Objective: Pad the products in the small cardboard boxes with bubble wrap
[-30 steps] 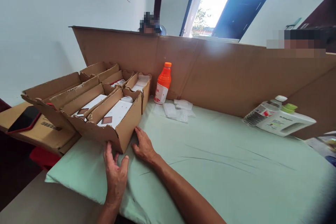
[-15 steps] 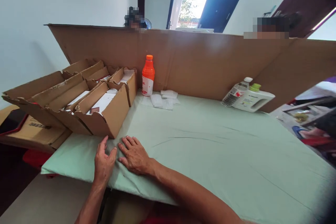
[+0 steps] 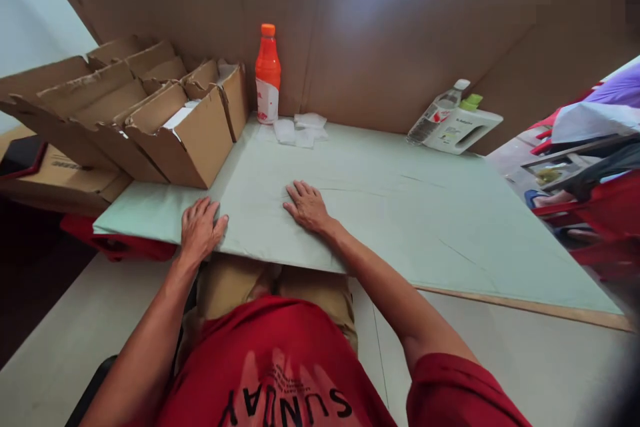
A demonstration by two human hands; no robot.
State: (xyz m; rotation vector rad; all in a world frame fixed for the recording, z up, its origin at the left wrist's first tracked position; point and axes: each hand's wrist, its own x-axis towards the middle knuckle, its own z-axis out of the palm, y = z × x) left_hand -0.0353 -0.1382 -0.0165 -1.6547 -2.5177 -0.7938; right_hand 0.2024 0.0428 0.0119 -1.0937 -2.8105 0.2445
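Neither grip closes on anything: the left hand (image 3: 200, 228) lies palm down with fingers spread at the near edge of the pale green cloth (image 3: 380, 207) that covers the desk, and the right hand (image 3: 307, 205) rests flat and open on the same cloth a little further in. Just beside the left hand stands the nearest of the open cardboard boxes (image 3: 187, 130), apart from the fingers, with white packets showing inside it. Judging from this, the boxes sit grouped at the left and the cloth lies mostly smooth, with no item in hand.
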